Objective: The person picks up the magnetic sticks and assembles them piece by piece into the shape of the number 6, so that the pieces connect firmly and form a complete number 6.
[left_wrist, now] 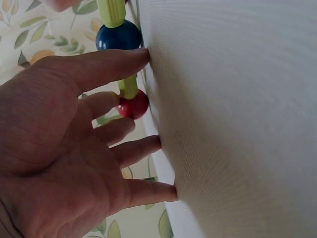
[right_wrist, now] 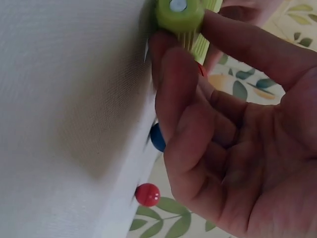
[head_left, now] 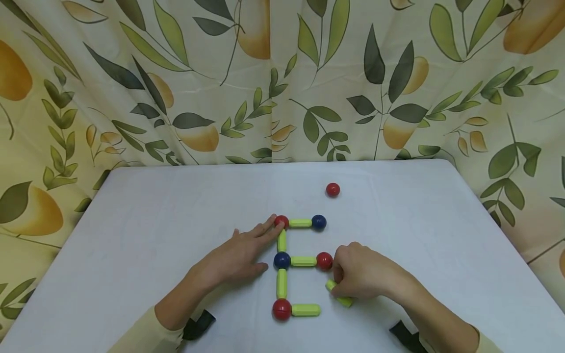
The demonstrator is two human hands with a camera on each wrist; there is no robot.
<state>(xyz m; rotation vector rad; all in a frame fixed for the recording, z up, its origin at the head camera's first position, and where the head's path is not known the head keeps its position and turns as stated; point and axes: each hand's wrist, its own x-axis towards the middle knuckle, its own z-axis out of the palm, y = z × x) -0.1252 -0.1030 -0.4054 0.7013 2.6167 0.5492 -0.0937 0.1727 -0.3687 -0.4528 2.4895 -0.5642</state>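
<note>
My left hand [head_left: 240,252] lies with fingers spread, its fingertips touching the top-left red ball [head_left: 281,222]. In the left wrist view, some fingertips of the left hand [left_wrist: 74,144] meet the tabletop. Between thumb and curled fingers, my right hand [head_left: 368,272] pinches a loose green rod [head_left: 346,301], slanted beside the structure; the right wrist view shows a metal disc in the end of this rod [right_wrist: 181,17]. Green rods and balls form an E-like shape: a blue ball [head_left: 282,260] mid-left, a red ball [head_left: 324,261] near the right hand, a red ball [head_left: 282,310] at bottom left.
A blue ball [head_left: 319,222] ends the top arm of the shape. The bottom green rod [head_left: 306,310] has a bare right end. A separate red ball [head_left: 333,189] sits farther back on the white table [head_left: 176,206]. Behind hangs a leaf-patterned curtain [head_left: 247,108].
</note>
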